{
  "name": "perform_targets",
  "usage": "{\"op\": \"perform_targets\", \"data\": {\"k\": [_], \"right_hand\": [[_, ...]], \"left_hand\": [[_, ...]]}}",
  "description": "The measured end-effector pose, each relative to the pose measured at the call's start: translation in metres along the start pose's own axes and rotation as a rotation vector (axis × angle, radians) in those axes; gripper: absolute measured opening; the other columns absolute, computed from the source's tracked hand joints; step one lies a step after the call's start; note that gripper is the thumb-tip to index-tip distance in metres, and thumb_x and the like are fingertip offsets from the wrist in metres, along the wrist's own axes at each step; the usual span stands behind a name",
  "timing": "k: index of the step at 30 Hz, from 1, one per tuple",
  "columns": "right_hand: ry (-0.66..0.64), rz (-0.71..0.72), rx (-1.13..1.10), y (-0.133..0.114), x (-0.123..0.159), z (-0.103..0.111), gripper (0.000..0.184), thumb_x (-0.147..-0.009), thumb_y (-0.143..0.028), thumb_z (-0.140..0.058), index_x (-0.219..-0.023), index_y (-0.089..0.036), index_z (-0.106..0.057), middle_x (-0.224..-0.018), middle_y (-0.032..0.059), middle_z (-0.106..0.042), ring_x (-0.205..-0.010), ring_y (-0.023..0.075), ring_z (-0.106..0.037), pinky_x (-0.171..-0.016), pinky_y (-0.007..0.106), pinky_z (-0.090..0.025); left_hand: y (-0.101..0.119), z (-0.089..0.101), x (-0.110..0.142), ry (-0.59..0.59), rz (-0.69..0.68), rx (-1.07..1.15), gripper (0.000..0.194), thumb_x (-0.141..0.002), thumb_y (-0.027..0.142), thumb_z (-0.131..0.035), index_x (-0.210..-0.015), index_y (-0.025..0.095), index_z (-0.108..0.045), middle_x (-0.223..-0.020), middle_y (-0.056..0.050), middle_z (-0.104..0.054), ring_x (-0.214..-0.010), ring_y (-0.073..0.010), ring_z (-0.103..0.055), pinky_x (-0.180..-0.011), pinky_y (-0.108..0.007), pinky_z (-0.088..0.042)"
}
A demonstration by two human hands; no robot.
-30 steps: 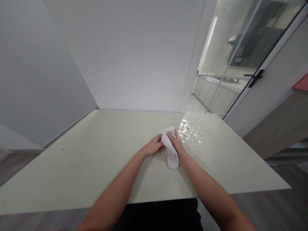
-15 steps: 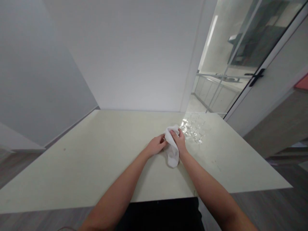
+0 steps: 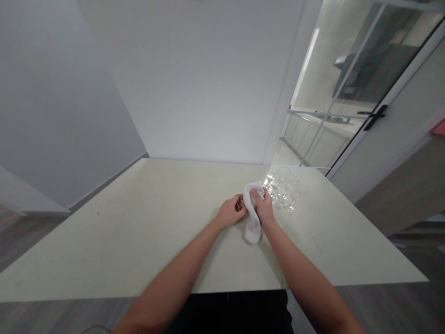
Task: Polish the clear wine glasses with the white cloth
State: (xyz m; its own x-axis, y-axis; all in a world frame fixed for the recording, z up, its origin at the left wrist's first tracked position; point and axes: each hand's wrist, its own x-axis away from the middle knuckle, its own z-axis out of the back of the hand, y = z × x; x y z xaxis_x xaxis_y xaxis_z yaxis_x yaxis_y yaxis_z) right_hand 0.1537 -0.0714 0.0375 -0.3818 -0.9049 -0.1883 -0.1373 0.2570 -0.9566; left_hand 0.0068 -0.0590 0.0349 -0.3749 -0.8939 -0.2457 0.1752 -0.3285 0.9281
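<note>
A white cloth point(image 3: 253, 227) is bunched in my right hand point(image 3: 264, 208), whose thumb presses into its folds while one end hangs toward the table. My left hand point(image 3: 229, 212) curls its fingers and thumb around a clear glass point(image 3: 239, 204), right against the cloth's left side. Most of that glass is hidden by the fingers and the cloth. Just beyond my right hand stand several clear stemmed glasses point(image 3: 283, 190), grouped close together on the pale tabletop.
The pale table point(image 3: 139, 232) reaches back to a white wall point(image 3: 208, 93). A glass-paned door point(image 3: 347, 69) with a black handle point(image 3: 375, 116) is at the right, with a counter seen behind it. A grey wall point(image 3: 79, 106) rises at the left.
The fingers of my left hand have turned a little, showing more of the clear glass. The cloth has shifted slightly in my right hand. The whole view has moved slightly.
</note>
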Motion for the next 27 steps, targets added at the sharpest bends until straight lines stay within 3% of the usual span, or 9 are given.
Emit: {"op": "perform_targets", "data": {"k": [4,6,11,13,15,20,22,24,27], "right_hand": [[-0.146,-0.11,-0.075,0.001,-0.004,0.004,0.041,-0.071,-0.048,-0.075,-0.098,-0.021,-0.061,-0.081,-0.0009,-0.066,-0.067,0.0148,-0.059,-0.064,0.027,-0.049],[-0.194,-0.131,-0.083,0.003,-0.008,0.006,0.043,-0.068,-0.048,-0.077,-0.097,-0.02,-0.062,-0.082,-0.0008,-0.068,-0.067,0.0147,-0.06,-0.064,0.026,-0.05],[-0.049,-0.087,-0.045,0.01,-0.013,0.006,0.042,-0.069,-0.051,-0.076,-0.097,-0.021,-0.063,-0.08,-0.0013,-0.068,-0.07,0.0156,-0.062,-0.066,0.026,-0.05],[0.027,-0.115,-0.082,0.012,-0.012,0.004,0.043,-0.071,-0.053,-0.074,-0.1,-0.022,-0.063,-0.085,-0.0004,-0.07,-0.073,0.0169,-0.064,-0.068,0.028,-0.052],[0.046,-0.171,-0.137,0.013,-0.01,0.003,0.044,-0.071,-0.054,-0.073,-0.101,-0.023,-0.064,-0.087,0.0001,-0.071,-0.074,0.0183,-0.065,-0.068,0.03,-0.054],[-0.046,-0.249,-0.208,0.008,-0.003,-0.001,0.046,-0.067,-0.052,-0.077,-0.099,-0.022,-0.064,-0.086,0.0015,-0.073,-0.072,0.0211,-0.068,-0.067,0.033,-0.056],[-0.057,-0.23,-0.188,0.006,-0.001,-0.002,0.045,-0.069,-0.052,-0.076,-0.1,-0.022,-0.063,-0.088,0.002,-0.074,-0.075,0.0216,-0.069,-0.068,0.033,-0.056],[-0.024,-0.209,-0.173,0.007,-0.001,-0.002,0.044,-0.072,-0.054,-0.073,-0.101,-0.023,-0.063,-0.093,0.0024,-0.074,-0.08,0.0217,-0.07,-0.07,0.033,-0.057],[0.06,-0.226,-0.226,0.014,-0.004,-0.001,0.046,-0.076,-0.059,-0.068,-0.104,-0.024,-0.062,-0.101,0.0029,-0.074,-0.086,0.0215,-0.07,-0.071,0.033,-0.058]], "left_hand": [[0.002,0.001,0.0,-0.226,0.322,0.322,0.042,-0.078,0.058,-0.054,-0.073,0.016,-0.057,-0.057,0.001,-0.055,-0.042,-0.0087,-0.044,-0.044,-0.023,-0.037],[0.002,0.002,-0.001,-0.269,0.382,0.378,0.047,-0.079,0.062,-0.05,-0.071,0.016,-0.058,-0.058,-0.001,-0.057,-0.041,-0.0094,-0.045,-0.043,-0.024,-0.037],[-0.001,0.0,-0.002,-0.035,0.116,0.087,0.035,-0.074,0.048,-0.067,-0.09,0.017,-0.063,-0.072,0.0,-0.062,-0.055,-0.0099,-0.053,-0.053,-0.022,-0.042],[-0.001,-0.003,0.0,0.029,-0.003,0.0,0.042,-0.069,0.039,-0.073,-0.105,0.02,-0.063,-0.082,0.0,-0.063,-0.06,-0.009,-0.054,-0.057,-0.021,-0.043],[0.0,-0.005,0.0,0.072,-0.004,0.051,0.047,-0.067,0.038,-0.075,-0.109,0.022,-0.061,-0.087,0.001,-0.061,-0.057,-0.0073,-0.051,-0.053,-0.02,-0.041],[0.004,0.002,-0.004,0.007,0.45,0.584,0.041,-0.077,0.058,-0.058,-0.08,0.018,-0.055,-0.07,0.001,-0.055,-0.04,-0.0055,-0.039,-0.036,-0.02,-0.026],[0.005,0.005,-0.006,-0.017,0.537,0.702,0.042,-0.078,0.059,-0.055,-0.078,0.017,-0.054,-0.067,0.001,-0.053,-0.04,-0.0061,-0.041,-0.036,-0.02,-0.026],[0.006,0.006,-0.006,0.061,0.47,0.678,0.039,-0.079,0.056,-0.056,-0.08,0.017,-0.055,-0.071,0.0,-0.055,-0.045,-0.008,-0.049,-0.04,-0.021,-0.032],[0.007,0.004,-0.003,0.248,0.173,0.413,0.033,-0.078,0.05,-0.063,-0.086,0.019,-0.057,-0.082,-0.002,-0.06,-0.061,-0.0119,-0.058,-0.051,-0.022,-0.042]]}}
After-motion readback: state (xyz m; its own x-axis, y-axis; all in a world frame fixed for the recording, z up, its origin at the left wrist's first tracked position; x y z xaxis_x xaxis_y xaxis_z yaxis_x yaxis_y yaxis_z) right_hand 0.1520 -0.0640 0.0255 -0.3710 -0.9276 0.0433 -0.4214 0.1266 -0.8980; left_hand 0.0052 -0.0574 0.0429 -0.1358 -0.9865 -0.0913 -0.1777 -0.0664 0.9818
